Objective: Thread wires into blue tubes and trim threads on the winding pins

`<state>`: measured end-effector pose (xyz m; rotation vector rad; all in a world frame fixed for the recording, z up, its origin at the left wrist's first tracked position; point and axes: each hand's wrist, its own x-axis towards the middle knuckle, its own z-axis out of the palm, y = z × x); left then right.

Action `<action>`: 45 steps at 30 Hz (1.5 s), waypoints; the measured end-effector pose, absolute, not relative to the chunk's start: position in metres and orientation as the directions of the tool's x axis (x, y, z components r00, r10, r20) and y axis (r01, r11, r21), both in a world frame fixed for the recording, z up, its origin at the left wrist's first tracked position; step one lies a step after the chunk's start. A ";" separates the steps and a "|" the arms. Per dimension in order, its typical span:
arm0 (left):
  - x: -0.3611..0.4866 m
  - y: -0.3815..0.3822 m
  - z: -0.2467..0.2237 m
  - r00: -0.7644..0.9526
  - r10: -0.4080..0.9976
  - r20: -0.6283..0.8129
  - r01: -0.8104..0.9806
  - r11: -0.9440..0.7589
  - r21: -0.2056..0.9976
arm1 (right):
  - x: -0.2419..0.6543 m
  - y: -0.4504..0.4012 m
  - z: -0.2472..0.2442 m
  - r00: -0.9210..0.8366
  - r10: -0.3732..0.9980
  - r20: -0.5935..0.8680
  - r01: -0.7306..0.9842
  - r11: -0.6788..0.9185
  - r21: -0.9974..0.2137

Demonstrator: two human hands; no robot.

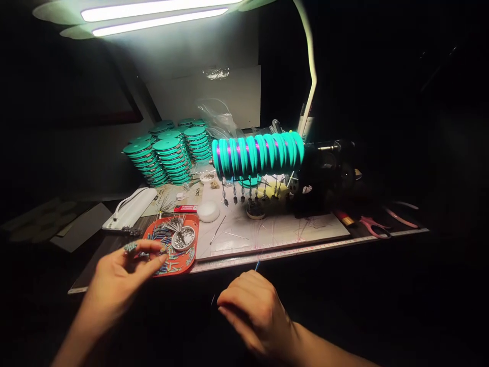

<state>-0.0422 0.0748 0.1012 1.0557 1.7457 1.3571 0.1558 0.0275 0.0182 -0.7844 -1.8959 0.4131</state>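
My left hand (118, 275) hovers at the near left edge of an orange-red tray (193, 262). Its thumb and forefinger are brought together in a pinch; whatever is between them is too small to make out. Small blue and green tubes (173, 266) lie loose in that tray, beside a white cup (183, 238) of tiny silvery pieces with a bundle of thin wires over it. My right hand (254, 311) is closed in front of the table edge. A thin blue ribbed piece (257, 265) pokes up behind its knuckles, and the fingers hide the rest.
Turquoise spools (257, 155) sit in a row on a dark machine (324, 173), with small wire rigs hanging below. More turquoise spools (171, 153) are stacked at back left. A pale board (275, 237) carries needle-like tools. Pink-handled scissors (374, 227) lie right, under a lamp (160, 18).
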 end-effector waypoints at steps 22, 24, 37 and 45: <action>0.016 0.014 0.036 0.016 0.670 -0.742 -0.762 0.489 0.425 | 0.148 0.028 0.010 -0.346 0.552 0.758 0.444 0.809 -0.386; 0.016 0.014 0.036 0.012 0.669 -0.743 -0.768 0.482 0.421 | 0.148 0.029 0.010 -0.347 0.537 0.768 0.446 0.816 -0.369; 0.018 0.011 0.038 -0.033 0.693 -0.720 -0.693 0.503 0.516 | 0.146 0.028 0.012 -0.334 0.583 0.740 0.484 0.780 -0.396; 0.021 -0.001 0.033 -0.133 0.790 -0.598 -0.551 0.443 0.707 | 0.147 0.026 0.014 -0.316 0.667 0.674 0.578 0.699 -0.421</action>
